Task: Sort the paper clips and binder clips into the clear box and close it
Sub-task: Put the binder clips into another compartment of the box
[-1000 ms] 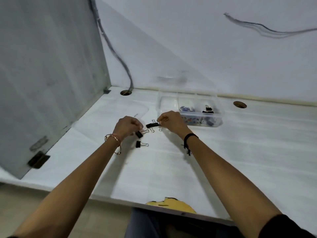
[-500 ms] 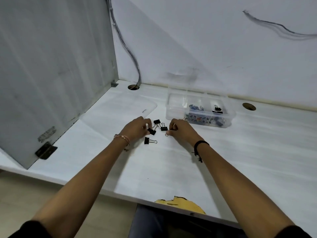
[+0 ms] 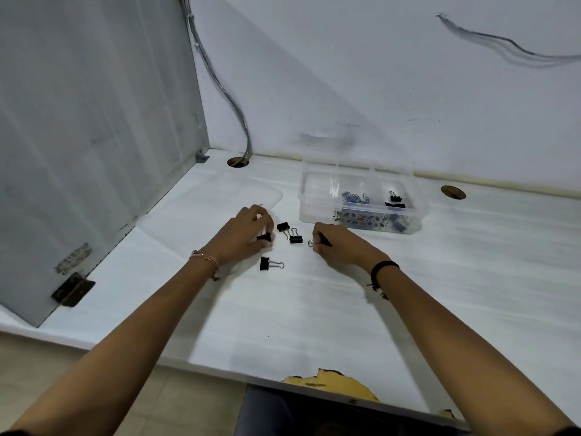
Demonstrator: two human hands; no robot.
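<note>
The clear box [image 3: 314, 196] stands open on the white table, with blue paper clips [image 3: 356, 197] and black binder clips [image 3: 394, 202] inside. Its clear lid [image 3: 239, 196] lies flat to the left of it. My left hand [image 3: 248, 234] pinches a black binder clip [image 3: 264, 237]. My right hand [image 3: 338, 243] is curled round another black binder clip [image 3: 322, 242], mostly hidden by the fingers. Two binder clips [image 3: 289, 232] lie between the hands and one binder clip [image 3: 268, 264] lies nearer me.
A grey partition [image 3: 94, 136] walls off the left side. Cables [image 3: 229, 102] drop into a table hole [image 3: 238, 162]; a second hole [image 3: 452, 192] is at the right. The table's front edge has a chipped patch [image 3: 330, 380].
The right hand drew back from the loose clips toward the right, now curled round a clip. The left hand stays pinching its clip. The camera shifted a little.
</note>
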